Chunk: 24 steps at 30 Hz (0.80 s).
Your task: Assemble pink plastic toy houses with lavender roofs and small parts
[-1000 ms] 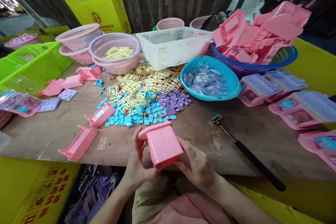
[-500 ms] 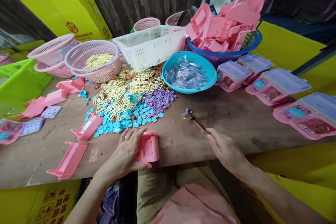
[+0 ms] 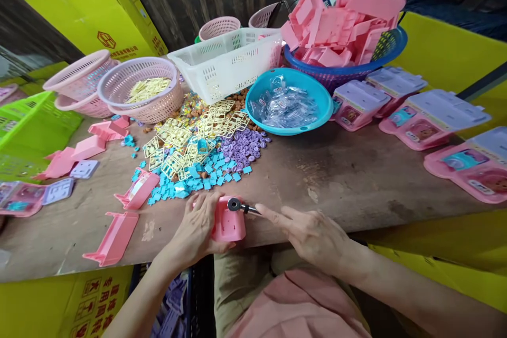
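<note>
At the table's front edge, my left hand (image 3: 199, 224) is closed around the left side of a pink plastic box-shaped part (image 3: 229, 227). The part has small slots and holes in its upper face. My right hand (image 3: 307, 232) grips a small hammer (image 3: 234, 204) with a round metal head and a dark, thin handle. The hammer's head is over the upper edge of the pink part; whether they touch I cannot tell. Left of my left hand lie two other pink parts, one a long pink tray-like piece (image 3: 114, 237).
Beyond my hands spreads a pile of blue tiles (image 3: 190, 185), cream frames and purple discs (image 3: 243, 148). Behind it stand a white basket (image 3: 225, 71), a blue bowl (image 3: 291, 125) of clear pieces and a heaped basket of pink parts (image 3: 332, 31). Pink-and-lilac toys (image 3: 431, 116) line the right.
My right hand has swung the hammer leftward, from over the bare tabletop to above the pink part. My left hand keeps its hold on the part. The view has shifted slightly.
</note>
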Tool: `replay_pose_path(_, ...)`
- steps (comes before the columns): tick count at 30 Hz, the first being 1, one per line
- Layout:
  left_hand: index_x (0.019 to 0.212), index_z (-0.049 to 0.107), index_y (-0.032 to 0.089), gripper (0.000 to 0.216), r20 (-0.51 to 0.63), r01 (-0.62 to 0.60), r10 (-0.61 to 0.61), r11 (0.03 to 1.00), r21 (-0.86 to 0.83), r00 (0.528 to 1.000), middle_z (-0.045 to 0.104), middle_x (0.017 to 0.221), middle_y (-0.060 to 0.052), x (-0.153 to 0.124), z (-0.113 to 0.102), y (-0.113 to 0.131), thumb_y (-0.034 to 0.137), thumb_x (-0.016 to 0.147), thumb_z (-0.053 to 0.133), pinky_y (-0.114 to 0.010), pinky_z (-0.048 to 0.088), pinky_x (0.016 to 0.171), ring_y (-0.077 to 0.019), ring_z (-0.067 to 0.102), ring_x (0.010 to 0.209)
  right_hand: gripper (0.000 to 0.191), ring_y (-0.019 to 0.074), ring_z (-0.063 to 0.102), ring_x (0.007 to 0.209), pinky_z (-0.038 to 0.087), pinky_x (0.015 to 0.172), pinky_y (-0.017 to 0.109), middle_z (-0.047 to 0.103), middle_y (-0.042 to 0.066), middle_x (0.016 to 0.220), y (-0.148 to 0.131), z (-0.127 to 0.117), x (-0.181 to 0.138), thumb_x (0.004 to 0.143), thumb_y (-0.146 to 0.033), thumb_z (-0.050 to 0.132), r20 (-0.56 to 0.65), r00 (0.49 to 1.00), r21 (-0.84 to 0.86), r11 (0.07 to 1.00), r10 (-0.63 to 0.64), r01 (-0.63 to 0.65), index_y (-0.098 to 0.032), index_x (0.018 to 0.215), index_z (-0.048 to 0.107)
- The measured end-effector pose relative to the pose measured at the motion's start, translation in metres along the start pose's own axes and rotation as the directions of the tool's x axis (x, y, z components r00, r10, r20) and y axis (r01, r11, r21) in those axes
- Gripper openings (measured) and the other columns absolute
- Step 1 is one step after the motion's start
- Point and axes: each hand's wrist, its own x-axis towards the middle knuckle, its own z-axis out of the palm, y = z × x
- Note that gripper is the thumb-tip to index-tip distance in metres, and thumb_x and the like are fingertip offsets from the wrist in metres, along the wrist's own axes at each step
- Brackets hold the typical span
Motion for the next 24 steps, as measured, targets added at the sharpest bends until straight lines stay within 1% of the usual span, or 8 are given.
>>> replay_pose_path(2, 0.122, 0.029, 0.016, 0.077, -0.003, 0.015, -0.015, 0.999, -0.028, 1.000, 0.052, 0.115, -0.014, 0.001, -0.001, 0.001, 0.043, 0.061, 0.066, -0.053, 0.031, 0.096, -0.0326, 0.046, 0.109, 0.056, 0.0127, 0.065, 0.070, 0.054, 0.064, 0.022, 0.068, 0.002, 0.087, 0.002, -0.005, 0.000, 0.087, -0.007, 0.039, -0.043, 0.999, 0.133, 0.991, 0.011, -0.005, -0.026, 0.140, 0.032)
replay_pose_path(4, 0.121, 0.031, 0.019, 0.074, -0.013, 0.033, -0.034, 0.995, -0.091, 0.999, 0.051, 0.116, -0.013, 0.000, -0.004, 0.001, 0.039, 0.060, 0.067, -0.053, 0.029, 0.098, -0.0320, 0.046, 0.110, 0.052, 0.0143, 0.065, 0.091, 0.054, 0.079, 0.025, 0.067, 0.004, 0.108, 0.003, -0.013, -0.001, 0.090, -0.011, 0.037, -0.160, 0.986, 0.268, 0.963, 0.043, 0.002, -0.026, 0.139, 0.033)
replay_pose_path(7, 0.121, 0.030, 0.024, 0.071, -0.017, 0.105, -0.116, 0.942, -0.320, 0.993, 0.049, 0.119, -0.010, -0.011, -0.007, -0.004, 0.034, 0.061, 0.066, -0.050, 0.032, 0.100, -0.0302, 0.046, 0.114, 0.047, 0.0167, 0.059, 0.109, 0.051, 0.091, 0.028, 0.058, 0.003, 0.125, 0.006, -0.024, -0.005, 0.091, -0.013, 0.037, -0.303, 0.940, 0.363, 0.931, 0.157, -0.039, -0.025, 0.137, 0.037)
replay_pose_path(11, 0.128, 0.022, 0.027, 0.079, 0.000, 0.193, -0.264, 0.705, -0.682, 0.965, 0.045, 0.125, -0.012, -0.032, -0.003, -0.016, 0.041, 0.064, 0.067, -0.048, 0.035, 0.101, -0.0300, 0.042, 0.122, 0.043, 0.0196, 0.057, 0.112, 0.051, 0.092, 0.031, 0.057, 0.003, 0.125, 0.012, -0.025, -0.011, 0.091, -0.018, 0.040, -0.301, 0.895, 0.396, 0.897, 0.330, -0.198, -0.024, 0.133, 0.043)
replay_pose_path(15, 0.126, 0.023, 0.028, 0.086, -0.014, 0.174, -0.305, 0.581, -0.795, 0.952, 0.043, 0.129, -0.013, -0.043, 0.003, -0.019, 0.058, 0.060, 0.068, -0.049, 0.035, 0.102, -0.0313, 0.037, 0.126, 0.040, 0.0180, 0.058, 0.110, 0.051, 0.090, 0.028, 0.057, 0.004, 0.125, 0.011, -0.015, -0.011, 0.091, -0.018, 0.040, -0.270, 0.903, 0.429, 0.881, 0.335, -0.199, -0.021, 0.131, 0.047)
replay_pose_path(19, 0.127, 0.025, 0.026, 0.091, -0.056, 0.189, -0.369, 0.595, -0.781, 0.928, 0.045, 0.125, -0.014, -0.042, 0.001, -0.016, 0.069, 0.056, 0.064, -0.048, 0.040, 0.096, -0.0327, 0.043, 0.119, 0.040, 0.0157, 0.055, 0.113, 0.047, 0.095, 0.027, 0.057, 0.004, 0.125, 0.006, -0.006, -0.009, 0.092, -0.016, 0.039, -0.258, 0.927, 0.450, 0.883, 0.272, -0.134, -0.019, 0.130, 0.048)
replay_pose_path(22, 0.128, 0.027, 0.025, 0.088, -0.066, 0.193, -0.365, 0.628, -0.754, 0.929, 0.045, 0.124, -0.013, -0.035, -0.004, -0.015, 0.065, 0.060, 0.064, -0.045, 0.041, 0.095, -0.0305, 0.046, 0.116, 0.039, 0.0151, 0.055, 0.113, 0.047, 0.095, 0.027, 0.057, 0.004, 0.125, 0.004, -0.003, -0.009, 0.091, -0.016, 0.039, -0.245, 0.935, 0.464, 0.878, 0.256, -0.118, -0.019, 0.130, 0.048)
replay_pose_path(24, 0.130, 0.027, 0.024, 0.083, -0.076, 0.242, -0.396, 0.691, -0.681, 0.915, 0.048, 0.121, -0.012, -0.026, -0.008, -0.010, 0.061, 0.065, 0.063, -0.044, 0.043, 0.092, -0.0287, 0.050, 0.111, 0.039, 0.0153, 0.055, 0.113, 0.047, 0.095, 0.028, 0.056, 0.004, 0.125, 0.005, -0.001, -0.010, 0.091, -0.016, 0.039, -0.239, 0.935, 0.474, 0.872, 0.264, -0.125, -0.019, 0.130, 0.048)
